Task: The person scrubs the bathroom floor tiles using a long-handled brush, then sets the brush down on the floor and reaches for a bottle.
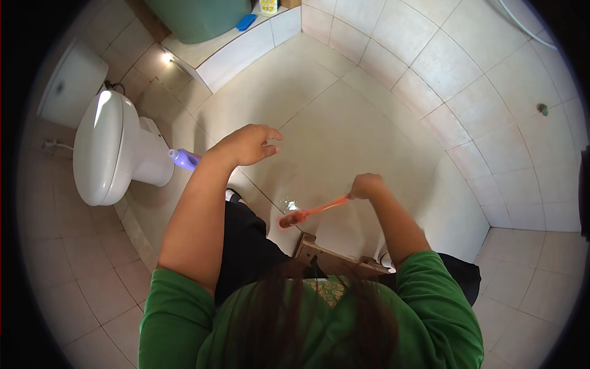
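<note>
1. On the pale, glossy tiled bathroom floor (332, 129), the long-handled pink-orange plastic brush (292, 219) slants, its head near a wet glint.
2. The right hand (367, 186) has its fingers closed around the handle's end.
3. The left hand (253, 145) holds nothing, fingers loosely parted, near the purple plastic bottle (184, 159).
4. The white ceramic toilet (104, 147) stands left, by beige wall tiles (86, 258).
</note>
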A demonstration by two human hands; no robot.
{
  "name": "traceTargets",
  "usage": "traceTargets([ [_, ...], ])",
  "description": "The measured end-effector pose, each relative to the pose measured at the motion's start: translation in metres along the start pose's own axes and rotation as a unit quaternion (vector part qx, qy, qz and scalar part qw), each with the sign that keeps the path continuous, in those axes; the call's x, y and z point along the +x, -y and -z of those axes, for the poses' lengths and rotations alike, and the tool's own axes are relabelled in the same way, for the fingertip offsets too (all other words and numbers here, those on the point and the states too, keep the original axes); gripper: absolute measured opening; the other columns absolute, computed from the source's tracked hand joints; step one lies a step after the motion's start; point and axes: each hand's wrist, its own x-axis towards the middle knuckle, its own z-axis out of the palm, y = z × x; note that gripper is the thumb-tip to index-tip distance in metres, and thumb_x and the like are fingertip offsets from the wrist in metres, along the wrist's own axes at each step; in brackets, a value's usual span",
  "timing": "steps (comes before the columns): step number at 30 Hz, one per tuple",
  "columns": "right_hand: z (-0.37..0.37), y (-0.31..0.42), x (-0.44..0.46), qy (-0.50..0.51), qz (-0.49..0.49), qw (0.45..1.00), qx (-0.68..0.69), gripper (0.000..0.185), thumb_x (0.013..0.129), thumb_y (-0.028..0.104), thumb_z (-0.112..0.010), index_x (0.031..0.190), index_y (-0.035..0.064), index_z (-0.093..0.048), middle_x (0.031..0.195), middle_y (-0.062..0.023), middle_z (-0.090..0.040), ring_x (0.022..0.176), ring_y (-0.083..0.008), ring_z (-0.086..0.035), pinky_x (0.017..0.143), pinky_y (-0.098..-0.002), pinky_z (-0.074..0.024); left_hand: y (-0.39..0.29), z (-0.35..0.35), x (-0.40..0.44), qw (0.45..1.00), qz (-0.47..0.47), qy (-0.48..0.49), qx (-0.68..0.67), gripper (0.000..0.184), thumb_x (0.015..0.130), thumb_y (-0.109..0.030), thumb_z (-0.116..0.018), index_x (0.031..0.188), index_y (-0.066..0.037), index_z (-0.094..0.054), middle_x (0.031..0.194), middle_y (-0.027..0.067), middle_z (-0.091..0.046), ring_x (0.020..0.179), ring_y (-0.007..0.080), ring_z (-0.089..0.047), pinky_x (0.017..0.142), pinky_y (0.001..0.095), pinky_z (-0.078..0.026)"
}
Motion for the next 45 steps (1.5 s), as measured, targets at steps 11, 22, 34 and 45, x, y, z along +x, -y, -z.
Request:
traceTargets([
  [11,-0.026,-0.088,-0.032,-0.018,-0.116,0.993,-0.011,0.049,0.069,0.045,-0.063,0.107,0.0135,-0.062,0.112,-0.0087,-0.059,0.105,-0.0246,-0.054,0.092,-0.0432,-0.0360,-0.019,-0.011,0.012,1.000,-0.009,0.001,0.000,0.030,0.082,-0.019,-0.058,0.108,-0.006,-0.057,0.102,0.0141,-0.059,0.091,0.0247,-0.058,0.080,0.0338,-0.045],
  [22,-0.053,-0.203,-0.076,0.027,-0.195,0.981,-0.001,0.053,0.062,0.049,-0.070,0.102,0.0144,-0.064,0.108,-0.0059,-0.061,0.104,-0.0227,-0.055,0.092,-0.0444,-0.0331,-0.033,-0.026,0.024,0.999,-0.032,0.015,0.027,0.028,0.082,-0.021,-0.058,0.106,-0.007,-0.059,0.101,0.0145,-0.059,0.090,0.0254,-0.058,0.080,0.0339,-0.046],
  [34,-0.066,-0.233,-0.080,0.019,-0.195,0.981,0.001,0.048,0.061,0.047,-0.072,0.096,0.0155,-0.066,0.101,-0.0063,-0.063,0.099,-0.0225,-0.057,0.093,-0.0460,-0.0301,-0.030,-0.026,0.025,0.998,-0.012,0.025,0.059,0.027,0.081,-0.017,-0.059,0.105,-0.005,-0.059,0.101,0.0148,-0.060,0.091,0.0252,-0.059,0.079,0.0339,-0.046],
  [45,-0.091,-0.227,-0.036,-0.024,-0.120,0.992,-0.011,0.052,0.057,0.050,-0.072,0.092,0.0115,-0.067,0.099,-0.0086,-0.064,0.100,-0.0233,-0.057,0.095,-0.0453,-0.0313,-0.034,-0.023,0.024,0.996,-0.002,0.036,0.079,0.027,0.082,-0.020,-0.057,0.105,-0.007,-0.059,0.105,0.0141,-0.058,0.095,0.0260,-0.058,0.082,0.0351,-0.045],
])
